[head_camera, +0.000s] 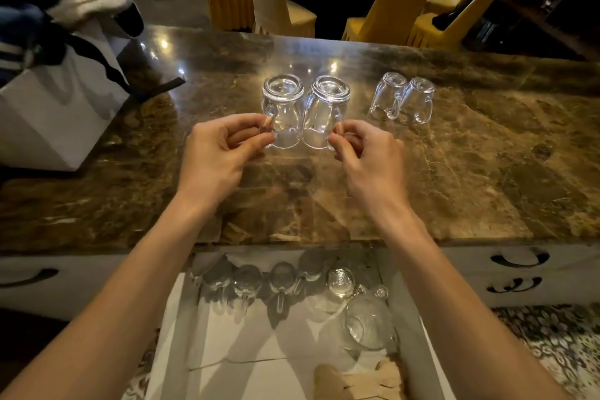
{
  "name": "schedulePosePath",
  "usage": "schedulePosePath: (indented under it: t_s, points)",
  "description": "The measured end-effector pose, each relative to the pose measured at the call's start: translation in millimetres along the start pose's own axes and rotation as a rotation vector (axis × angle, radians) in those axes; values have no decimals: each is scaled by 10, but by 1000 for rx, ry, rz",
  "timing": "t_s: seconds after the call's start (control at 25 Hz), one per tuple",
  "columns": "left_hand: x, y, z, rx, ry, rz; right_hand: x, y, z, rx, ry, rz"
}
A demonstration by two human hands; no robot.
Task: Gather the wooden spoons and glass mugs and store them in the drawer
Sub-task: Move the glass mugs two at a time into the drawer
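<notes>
On the bench (487, 172), two upturned mugs touch side by side: the left hand (224, 153) pinches the handle of the left mug (282, 107), the right hand (367, 156) that of the right mug (328, 107). A spare pair (417, 104) stands just right of them. Below, the open drawer (246, 334) holds stored mugs (282, 279) and spoons (357, 380).

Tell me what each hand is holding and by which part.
The left hand pinches the left mug by its handle; the right hand pinches the right mug by its handle.
</notes>
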State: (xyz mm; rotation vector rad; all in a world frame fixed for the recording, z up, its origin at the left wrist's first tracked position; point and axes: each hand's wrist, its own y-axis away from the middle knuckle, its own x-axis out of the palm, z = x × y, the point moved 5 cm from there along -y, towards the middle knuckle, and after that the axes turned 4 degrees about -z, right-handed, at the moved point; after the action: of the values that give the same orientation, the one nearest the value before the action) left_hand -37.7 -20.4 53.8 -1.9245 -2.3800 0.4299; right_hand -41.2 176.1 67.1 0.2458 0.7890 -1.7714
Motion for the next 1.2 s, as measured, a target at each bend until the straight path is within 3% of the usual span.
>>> schedulePosePath:
  t_s: [0.64, 1.0, 1.2]
  points:
    - [-877, 1236, 48, -103, -44, -43, 170, 1149, 337, -80, -93, 232]
    - [-981, 1821, 254, -269, -32, 10, 172, 1746, 114, -68, -90, 372]
    - [-930, 2116, 540, -416, -55, 109, 267, 2047, -148, 50, -104, 482]
